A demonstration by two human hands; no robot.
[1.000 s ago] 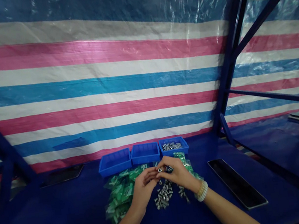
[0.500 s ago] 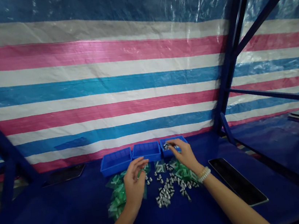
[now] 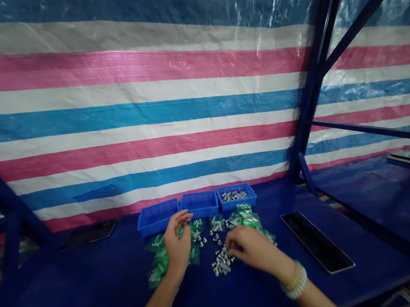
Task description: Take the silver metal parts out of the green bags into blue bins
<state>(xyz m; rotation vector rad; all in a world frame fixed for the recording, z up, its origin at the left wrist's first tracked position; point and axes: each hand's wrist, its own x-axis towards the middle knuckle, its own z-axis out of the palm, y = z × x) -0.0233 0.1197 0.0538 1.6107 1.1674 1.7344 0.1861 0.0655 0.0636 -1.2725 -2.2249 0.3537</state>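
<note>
1. The right hand [image 3: 253, 250] has just dropped back from the far trays and now arches over a loose heap of small silver metal fasteners [image 3: 221, 264], right under its fingers [image 3: 233, 246].
2. Those right fingers curve downward, close together, at the edge of the heap. The hand's own back hides the tips, so I can't tell whether they're pinching a piece.
3. The left hand [image 3: 177, 245] hangs just left of the heap, fingers [image 3: 182, 218] loosely curled and bunched, with nothing plainly held. Right below them lie clear bags of green-printed packets [image 3: 156, 243].
4. More of those green packets [image 3: 247, 218] sit just beyond the right fingertips.
5. Farther out past both sets of fingers stand three shallow blue plastic trays [image 3: 200, 213], side by side. The one straight ahead of the right fingers carries a batch of silver fasteners [image 3: 234, 195].
6. Off to the right of the right fingers, a flat black rectangular slab [image 3: 317, 242] lies on the dark blue tabletop [image 3: 75, 291], well apart from the heap.
</note>
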